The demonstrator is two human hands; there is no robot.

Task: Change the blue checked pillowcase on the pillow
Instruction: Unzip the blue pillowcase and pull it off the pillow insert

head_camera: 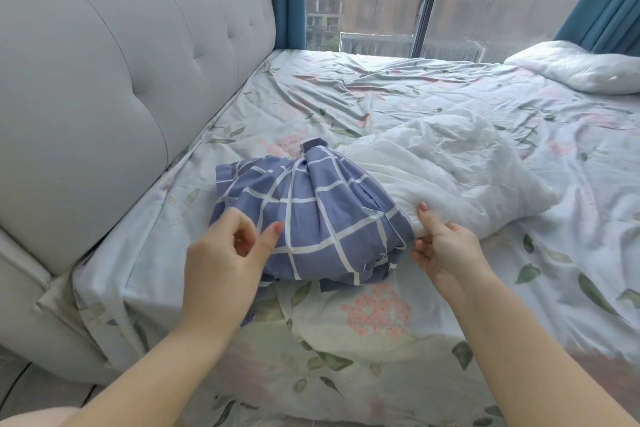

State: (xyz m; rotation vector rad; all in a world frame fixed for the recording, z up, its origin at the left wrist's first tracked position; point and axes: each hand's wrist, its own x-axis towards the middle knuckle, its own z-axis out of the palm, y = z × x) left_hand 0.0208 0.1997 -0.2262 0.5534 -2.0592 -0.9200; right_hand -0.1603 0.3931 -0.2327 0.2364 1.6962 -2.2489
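The blue checked pillowcase is bunched up over the left end of a white pillow that lies on the bed. Most of the pillow is bare and stretches to the right. My left hand hovers at the case's near left side, fingers loosely curled, thumb touching the blue cloth, holding nothing. My right hand pinches the white pillow's near edge right where the case's rim ends.
The bed has a floral sheet and a padded grey headboard on the left. A second white pillow lies at the far right by the window with teal curtains.
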